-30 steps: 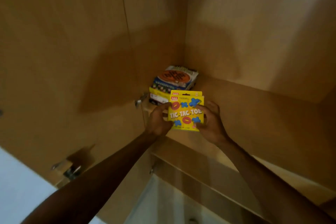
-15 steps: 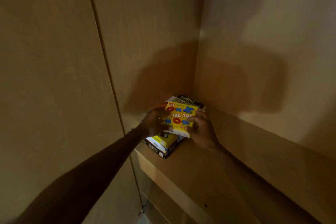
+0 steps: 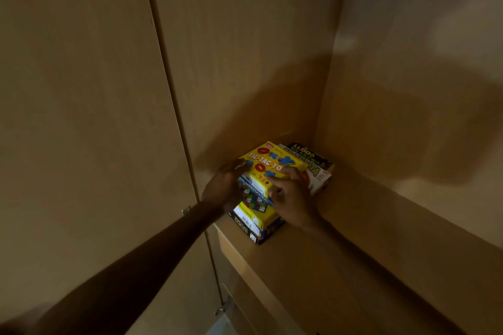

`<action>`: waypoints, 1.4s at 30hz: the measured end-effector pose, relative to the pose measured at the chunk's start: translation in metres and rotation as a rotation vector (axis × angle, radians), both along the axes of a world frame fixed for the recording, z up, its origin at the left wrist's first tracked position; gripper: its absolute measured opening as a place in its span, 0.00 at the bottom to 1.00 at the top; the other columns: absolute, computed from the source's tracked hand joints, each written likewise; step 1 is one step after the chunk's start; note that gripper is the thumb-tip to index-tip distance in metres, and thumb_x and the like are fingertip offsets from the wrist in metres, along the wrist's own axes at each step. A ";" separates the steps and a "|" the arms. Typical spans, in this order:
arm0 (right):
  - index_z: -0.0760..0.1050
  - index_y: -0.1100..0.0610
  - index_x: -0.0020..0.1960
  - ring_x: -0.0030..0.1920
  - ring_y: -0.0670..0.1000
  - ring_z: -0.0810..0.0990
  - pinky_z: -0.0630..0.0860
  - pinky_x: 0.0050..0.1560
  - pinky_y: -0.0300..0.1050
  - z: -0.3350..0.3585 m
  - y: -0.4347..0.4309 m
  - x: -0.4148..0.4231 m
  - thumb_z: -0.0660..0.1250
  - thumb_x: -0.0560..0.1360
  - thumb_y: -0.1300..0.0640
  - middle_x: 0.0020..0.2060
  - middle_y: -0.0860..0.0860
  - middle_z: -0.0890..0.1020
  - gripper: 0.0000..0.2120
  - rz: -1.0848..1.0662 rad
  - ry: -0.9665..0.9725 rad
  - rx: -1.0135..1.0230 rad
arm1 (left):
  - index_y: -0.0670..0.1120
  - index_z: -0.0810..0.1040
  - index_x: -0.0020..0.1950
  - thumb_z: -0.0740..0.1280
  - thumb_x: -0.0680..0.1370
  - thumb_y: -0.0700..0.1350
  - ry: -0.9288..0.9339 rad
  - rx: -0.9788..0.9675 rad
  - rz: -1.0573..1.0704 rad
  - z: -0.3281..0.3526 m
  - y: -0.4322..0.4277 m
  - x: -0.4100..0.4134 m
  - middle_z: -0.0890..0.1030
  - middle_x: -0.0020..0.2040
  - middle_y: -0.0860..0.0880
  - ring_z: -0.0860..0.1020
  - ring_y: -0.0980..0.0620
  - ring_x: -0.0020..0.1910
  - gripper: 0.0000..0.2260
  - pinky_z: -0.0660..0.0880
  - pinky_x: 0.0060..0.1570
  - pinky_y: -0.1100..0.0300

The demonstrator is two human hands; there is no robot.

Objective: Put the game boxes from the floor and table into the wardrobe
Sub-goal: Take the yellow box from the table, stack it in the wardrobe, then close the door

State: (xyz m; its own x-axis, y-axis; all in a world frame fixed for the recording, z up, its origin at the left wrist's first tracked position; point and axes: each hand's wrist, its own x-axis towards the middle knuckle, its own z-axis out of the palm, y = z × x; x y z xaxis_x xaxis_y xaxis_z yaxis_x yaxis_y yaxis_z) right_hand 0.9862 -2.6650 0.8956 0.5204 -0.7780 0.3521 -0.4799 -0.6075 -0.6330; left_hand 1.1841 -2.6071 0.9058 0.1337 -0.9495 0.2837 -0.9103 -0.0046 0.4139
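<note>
A yellow Tic Tac Toe box [image 3: 272, 162] lies on top of a stack of game boxes [image 3: 254, 221] in the back left corner of the wardrobe shelf [image 3: 340, 266]. My left hand [image 3: 221, 190] grips the box's left edge. My right hand [image 3: 292, 198] holds its near right corner, fingers curled over the lid. Under it a white Brainvita box [image 3: 317, 175] and a dark Ludo box [image 3: 307, 153] stick out toward the back. The lower boxes are partly hidden by my hands.
The wardrobe's wooden side wall [image 3: 245, 49] and back wall [image 3: 422, 76] close in the corner. An open door panel [image 3: 76, 117] stands at the left, with hinges [image 3: 186, 210] on its edge. The shelf stretches bare to the right of the stack.
The Tic Tac Toe box went from in front of the shelf onto the top of the stack, both hands still on it. My head moved closer to the shelf.
</note>
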 end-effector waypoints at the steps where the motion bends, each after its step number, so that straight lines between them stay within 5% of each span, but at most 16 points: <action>1: 0.76 0.55 0.65 0.68 0.56 0.67 0.76 0.60 0.54 -0.001 0.000 0.001 0.66 0.74 0.62 0.65 0.55 0.67 0.19 -0.006 -0.004 0.001 | 0.53 0.70 0.72 0.64 0.70 0.38 0.007 -0.014 -0.008 -0.001 0.000 -0.001 0.68 0.74 0.48 0.66 0.46 0.72 0.30 0.71 0.67 0.51; 10: 0.74 0.55 0.66 0.70 0.52 0.65 0.74 0.64 0.47 0.008 0.011 -0.008 0.65 0.75 0.62 0.68 0.55 0.66 0.19 -0.008 -0.035 0.035 | 0.49 0.77 0.65 0.67 0.75 0.41 0.283 -0.132 0.066 -0.007 0.019 -0.015 0.77 0.65 0.49 0.75 0.49 0.63 0.18 0.71 0.60 0.61; 13: 0.77 0.59 0.62 0.61 0.44 0.72 0.71 0.59 0.30 0.010 0.034 -0.018 0.66 0.74 0.65 0.60 0.53 0.73 0.17 -0.030 -0.207 -0.025 | 0.55 0.80 0.58 0.70 0.74 0.46 0.454 -0.142 0.177 -0.014 0.038 -0.026 0.81 0.57 0.56 0.79 0.57 0.55 0.13 0.75 0.54 0.60; 18: 0.79 0.56 0.59 0.50 0.39 0.81 0.78 0.51 0.36 -0.006 0.091 -0.048 0.65 0.75 0.64 0.49 0.48 0.83 0.14 -0.169 -0.320 0.173 | 0.43 0.82 0.56 0.68 0.75 0.35 0.735 -0.133 0.132 -0.032 0.080 -0.051 0.83 0.52 0.49 0.80 0.62 0.43 0.10 0.76 0.45 0.66; 27: 0.80 0.51 0.53 0.44 0.47 0.81 0.74 0.46 0.36 -0.042 0.240 -0.059 0.69 0.73 0.61 0.41 0.47 0.83 0.11 -0.450 -0.339 0.391 | 0.43 0.81 0.55 0.68 0.75 0.34 0.838 -0.017 -0.010 -0.051 0.224 -0.066 0.83 0.49 0.52 0.80 0.58 0.44 0.11 0.74 0.42 0.75; 32: 0.79 0.51 0.53 0.42 0.44 0.80 0.71 0.42 0.25 -0.053 0.347 -0.038 0.69 0.73 0.62 0.40 0.47 0.83 0.10 -0.486 -0.324 0.390 | 0.43 0.81 0.54 0.67 0.76 0.33 0.898 0.057 -0.040 -0.057 0.333 -0.047 0.82 0.46 0.57 0.79 0.66 0.41 0.10 0.72 0.42 0.77; 42: 0.79 0.53 0.58 0.45 0.41 0.80 0.72 0.45 0.27 -0.021 0.529 -0.017 0.69 0.75 0.59 0.42 0.46 0.82 0.12 -0.435 -0.348 0.381 | 0.45 0.79 0.55 0.66 0.78 0.35 0.865 0.078 -0.070 -0.032 0.502 -0.024 0.80 0.46 0.57 0.78 0.72 0.39 0.09 0.71 0.40 0.78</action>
